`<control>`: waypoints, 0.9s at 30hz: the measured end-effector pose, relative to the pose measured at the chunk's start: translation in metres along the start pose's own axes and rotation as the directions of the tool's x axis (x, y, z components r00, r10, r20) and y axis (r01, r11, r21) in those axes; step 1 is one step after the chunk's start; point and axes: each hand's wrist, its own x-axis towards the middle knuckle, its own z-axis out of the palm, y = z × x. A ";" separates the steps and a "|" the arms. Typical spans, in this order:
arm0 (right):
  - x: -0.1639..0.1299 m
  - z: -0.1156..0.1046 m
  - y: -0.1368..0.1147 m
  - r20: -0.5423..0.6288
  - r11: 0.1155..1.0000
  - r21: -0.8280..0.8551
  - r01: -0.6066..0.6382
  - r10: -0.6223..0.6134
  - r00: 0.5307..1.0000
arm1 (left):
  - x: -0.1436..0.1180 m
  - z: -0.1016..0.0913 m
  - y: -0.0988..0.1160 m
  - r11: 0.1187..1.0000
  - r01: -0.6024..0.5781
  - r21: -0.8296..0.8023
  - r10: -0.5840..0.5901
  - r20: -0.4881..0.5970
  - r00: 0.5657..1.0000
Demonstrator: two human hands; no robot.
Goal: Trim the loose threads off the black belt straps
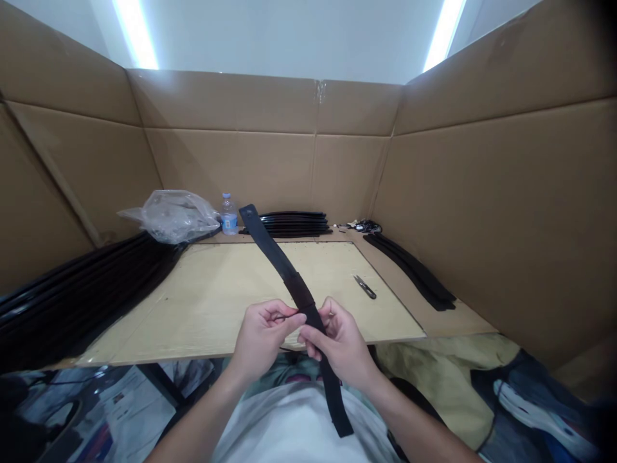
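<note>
A long black strap (271, 249) slants across the middle of the head view, its far end over the board and its near end above my lap. Around its middle sits a dark brown band (299, 290). My right hand (340, 337) grips the strap just below that band, thumb in front and fingers behind. At the strap's left edge my left hand (266, 334) is closed in a pinch on a thin dark cord, partly hidden by the fingers. Thread snips (365, 287) lie on the pale board (207, 302), to the right of my hands.
Many black strips (96, 283) are piled along the left, under a clear plastic bag (176, 215). A water bottle (229, 215) and a stack of black strips (294, 224) stand at the back. More straps (409, 270) lie right, near a dark tangle (367, 226). Cardboard walls (231, 154) enclose the table.
</note>
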 end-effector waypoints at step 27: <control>0.006 -0.008 -0.002 0.183 0.995 0.086 -0.060 0.043 0.982 | 0.008 -0.008 -0.005 0.980 0.174 -0.100 -0.159 0.140 0.977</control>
